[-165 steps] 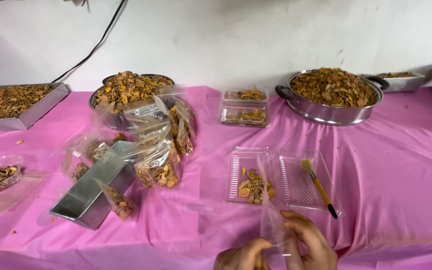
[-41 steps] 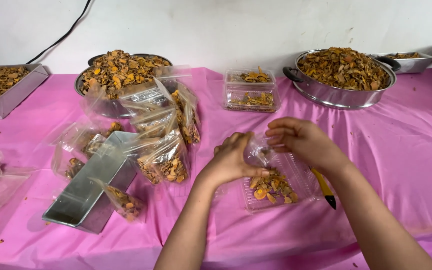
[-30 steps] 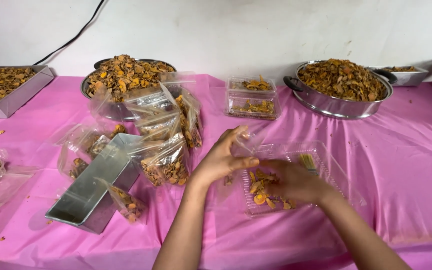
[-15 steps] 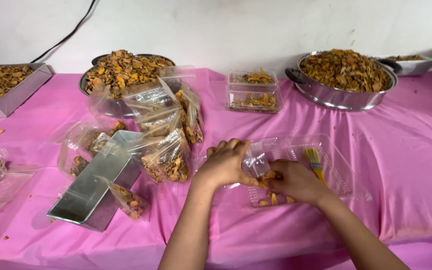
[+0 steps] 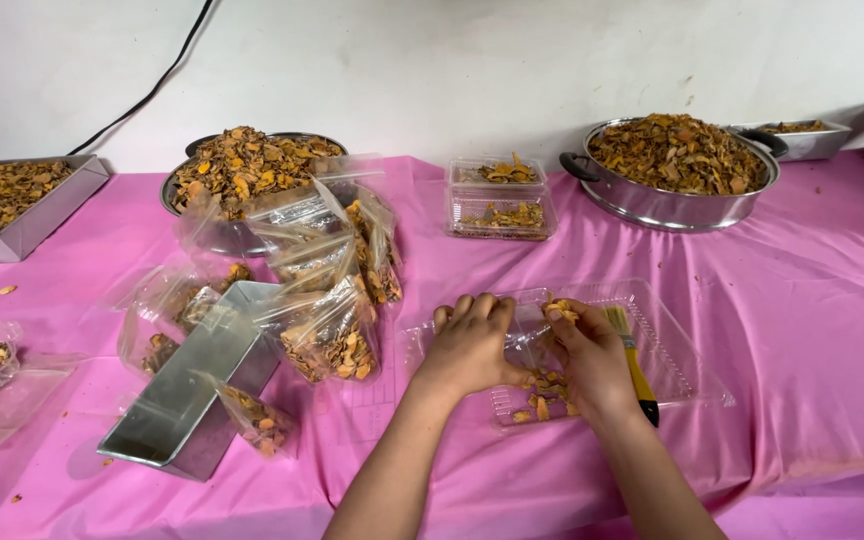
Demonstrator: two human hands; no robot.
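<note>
On the pink plastic tablecloth [image 5: 812, 300], starting at the far left, sits a rectangular metal tray of dried orange-brown slices [image 5: 12, 200], then a heap of filled clear zip bags [image 5: 327, 290] leaning over an empty grey metal loaf tin [image 5: 197, 385]. The left hand [image 5: 472, 345] lies palm down on the near-left edge of a shallow clear plastic clamshell tray [image 5: 672, 345], fingers together and curled over a clear bag. The right hand [image 5: 587, 360], just beside it, pinches a few dried slices [image 5: 560, 312] between thumb and fingertips, directly above the loose slices in the tray. A yellow-handled brush [image 5: 632, 360] lies right of that hand, its long axis running away from the person. Far right stands a round steel pan of slices [image 5: 677, 165].
</note>
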